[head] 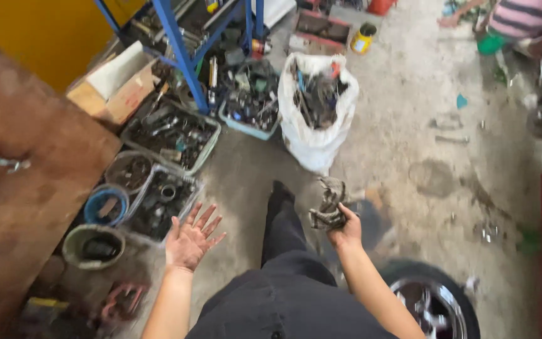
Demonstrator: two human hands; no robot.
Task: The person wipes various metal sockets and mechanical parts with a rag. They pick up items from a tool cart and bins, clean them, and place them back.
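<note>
Nearby, the white sack (pixel 313 135) stands; right hand (pixel 345 230) grips a rag (pixel 328 204), left hand (pixel 189 240) spread open.

Grimy matt cloth rag (pixel 329 204), rough concrete floor (pixel 409 94), glossy chrome wheel (pixel 431 304), worn wooden table (pixel 26 188)

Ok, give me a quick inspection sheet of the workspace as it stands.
Surface: stained concrete floor, small bits scattered.
Job's things: dirty rag gripped in right hand.
Clutter: white sack of scrap, parts trays, buckets, cardboard box, yellow can.
Hands: left hand open, palm up, empty; right hand shut on rag.
Cables: nothing seen.
Surroundings: wooden table, blue rack, wheel, another person at far right.
</note>
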